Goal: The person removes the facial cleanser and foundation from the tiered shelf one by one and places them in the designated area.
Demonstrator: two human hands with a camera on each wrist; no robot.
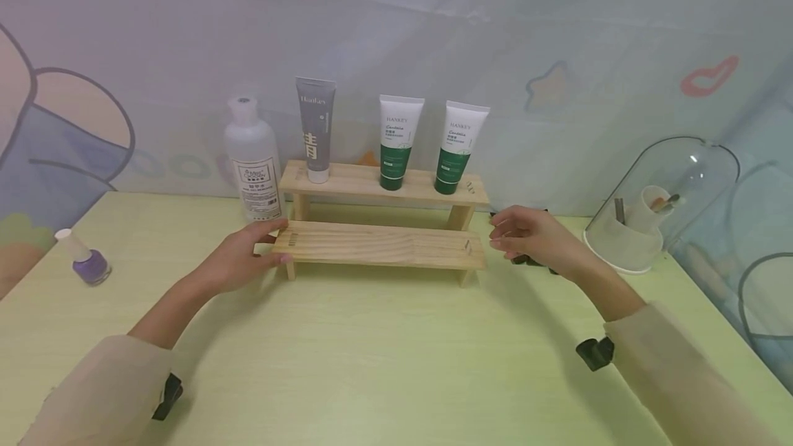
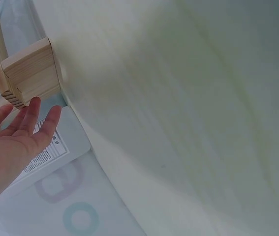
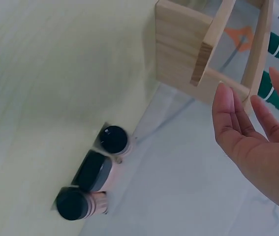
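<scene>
A two-tier wooden display stand (image 1: 378, 245) stands near the back of the table. My left hand (image 1: 240, 257) holds the left end of its lower board, thumb at the front and fingertips at the end and back; the left wrist view shows this hand (image 2: 16, 142) at the board's corner. Just off the stand's right end, my right hand (image 1: 534, 236) has loosely bent fingers and holds nothing. On the upper board stand a grey tube (image 1: 317, 126) at the left and two white-and-green tubes, one in the middle (image 1: 399, 143) and one at the right (image 1: 460, 146).
A white labelled bottle (image 1: 255, 164) stands close behind the left end. Purple nail polish (image 1: 91, 263) is at far left, and a clear dome (image 1: 694, 177) over a white holder at far right. Several dark-capped containers (image 3: 95, 169) sit beyond the right hand, against the wall cloth.
</scene>
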